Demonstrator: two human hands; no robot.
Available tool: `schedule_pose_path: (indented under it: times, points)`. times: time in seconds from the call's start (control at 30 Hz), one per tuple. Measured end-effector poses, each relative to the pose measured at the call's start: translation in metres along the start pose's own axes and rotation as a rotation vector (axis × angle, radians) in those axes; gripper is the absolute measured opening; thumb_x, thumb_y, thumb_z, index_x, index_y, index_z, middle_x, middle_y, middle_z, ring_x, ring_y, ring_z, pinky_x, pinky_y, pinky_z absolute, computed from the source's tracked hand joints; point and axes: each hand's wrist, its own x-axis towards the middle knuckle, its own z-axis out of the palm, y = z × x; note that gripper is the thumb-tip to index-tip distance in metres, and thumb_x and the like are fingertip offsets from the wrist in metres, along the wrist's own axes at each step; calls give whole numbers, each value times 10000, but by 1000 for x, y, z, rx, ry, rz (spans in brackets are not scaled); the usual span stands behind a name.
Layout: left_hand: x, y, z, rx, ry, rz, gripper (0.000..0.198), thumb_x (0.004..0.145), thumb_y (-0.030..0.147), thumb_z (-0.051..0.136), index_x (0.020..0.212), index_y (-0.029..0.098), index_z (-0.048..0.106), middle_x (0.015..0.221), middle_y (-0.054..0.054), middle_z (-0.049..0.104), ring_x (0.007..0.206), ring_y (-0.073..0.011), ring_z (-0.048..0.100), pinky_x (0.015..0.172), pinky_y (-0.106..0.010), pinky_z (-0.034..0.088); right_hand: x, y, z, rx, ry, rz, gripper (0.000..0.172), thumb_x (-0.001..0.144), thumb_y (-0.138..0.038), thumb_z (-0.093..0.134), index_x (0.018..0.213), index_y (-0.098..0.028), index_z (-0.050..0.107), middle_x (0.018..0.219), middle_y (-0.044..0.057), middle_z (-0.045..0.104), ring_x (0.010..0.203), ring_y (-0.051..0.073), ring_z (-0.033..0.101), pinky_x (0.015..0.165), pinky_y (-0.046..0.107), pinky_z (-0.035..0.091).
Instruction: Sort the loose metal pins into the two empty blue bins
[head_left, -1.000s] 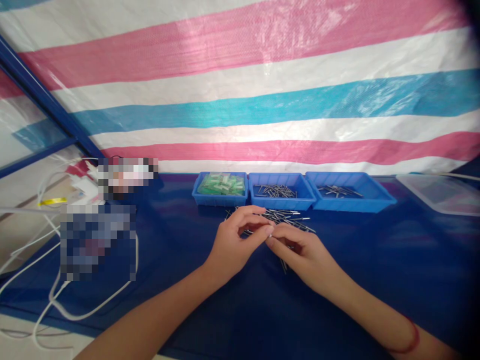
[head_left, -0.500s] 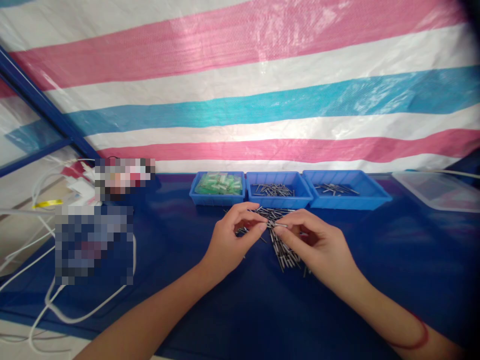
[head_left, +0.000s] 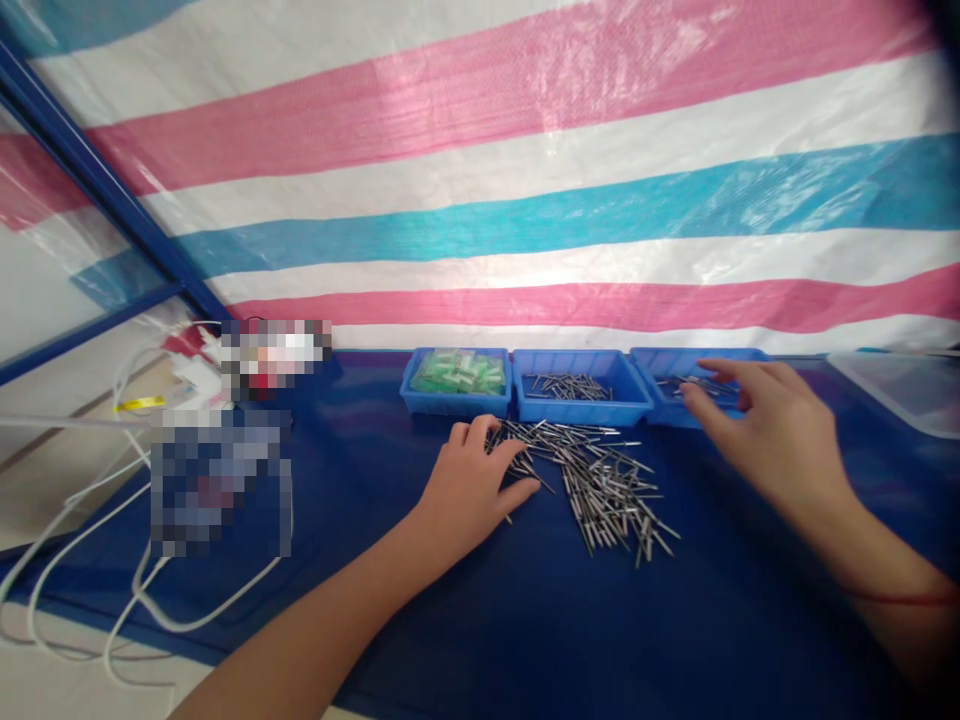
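Observation:
A loose pile of thin metal pins lies on the blue table cover in front of me. My left hand rests on the pile's left edge, fingers bent down onto the pins and thumb held apart. My right hand hovers over the right blue tray, thumb and forefinger apart with nothing visible between them. That tray holds a few pins. The middle blue tray also holds pins. The left blue tray is filled with small green pieces.
A clear plastic box stands at the far right. White cables loop over the table's left edge beside blurred-out items. A striped pink, white and blue tarp hangs right behind the trays.
My hands have parted from a shared pinch above the pile. The right hand has swung right and back to the right tray. The left hand has dropped onto the pins.

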Motion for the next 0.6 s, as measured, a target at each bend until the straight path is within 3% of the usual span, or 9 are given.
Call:
schedule_pose_path:
  times: [0.07,0.2,0.3,0.47,0.6]
  points:
    - [0,0,3,24,-35,6,374,867,422,579,1184,226,610,1257,-107,489,1076,-260,482,957,-438,429,-2,-5,1,6,-5,-20,317,902,-370,479,1149,-196,578,988,169,603,890,323,562,799,431,434]
    - [1,1,9,34,-65,68,330,904,362,537,1183,198,605,1202,-101,524,1036,-229,500,973,-399,419,-12,-30,1,64,-10,-73,276,892,-332,505,1122,-203,586,975,121,616,759,249,564,751,387,454]
    - [0,4,5,71,-44,73,418,899,448,516,1242,212,564,1263,-112,504,1087,-254,484,961,-413,422,-21,-45,3,132,-38,-173,242,888,-317,514,1080,-195,596,970,95,632,820,239,601,755,363,474]
    - [-14,12,-25,229,-114,-87,771,719,710,562,1343,265,477,1394,-142,427,1157,-373,453,884,-503,448,-33,-57,4,157,-317,-349,244,899,-385,504,991,-201,637,964,74,672,886,229,645,792,355,493]
    - [-21,12,-44,210,-333,-166,892,657,636,696,1411,273,387,1346,-153,458,1077,-374,553,770,-437,517,-39,-61,2,17,-472,-380,376,839,-507,553,1054,-218,657,976,66,691,754,230,682,618,332,505]
